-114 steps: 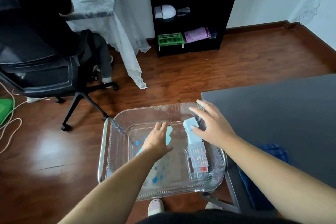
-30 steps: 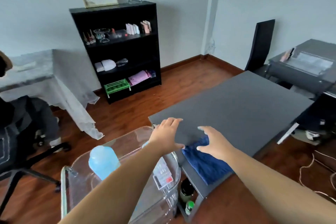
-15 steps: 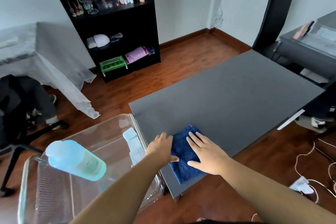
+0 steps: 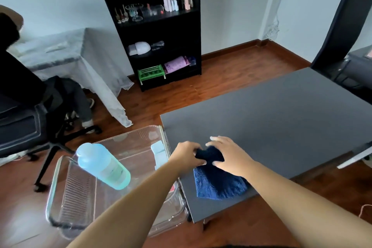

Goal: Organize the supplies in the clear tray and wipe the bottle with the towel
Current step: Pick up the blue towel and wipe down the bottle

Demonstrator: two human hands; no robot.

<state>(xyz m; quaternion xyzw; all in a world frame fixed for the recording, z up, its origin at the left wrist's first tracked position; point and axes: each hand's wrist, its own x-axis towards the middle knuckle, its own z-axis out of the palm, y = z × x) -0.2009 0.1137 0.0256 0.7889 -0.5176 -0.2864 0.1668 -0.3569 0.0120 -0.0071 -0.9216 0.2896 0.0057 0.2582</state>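
Observation:
A dark blue towel (image 4: 218, 183) lies on the near left corner of the dark grey table (image 4: 281, 119). My left hand (image 4: 186, 155) pinches the towel's far edge, which is bunched up off the table. My right hand (image 4: 227, 154) grips the same raised edge from the right. A light blue bottle (image 4: 102, 165) stands in the clear tray (image 4: 66, 197) to the left of the table. A pale blue box (image 4: 159, 150) lies at the tray's right side; my left forearm hides other supplies.
A black shelf (image 4: 161, 32) stands against the far wall. A black office chair (image 4: 24, 119) and a seated person's legs are at left, beside a cloth-covered table (image 4: 76, 56). A black chair (image 4: 342, 30) stands at far right. The floor is brown wood.
Both hands went from lying flat on the towel to gripping its far edge, which is now lifted and bunched. The view has shifted slightly right.

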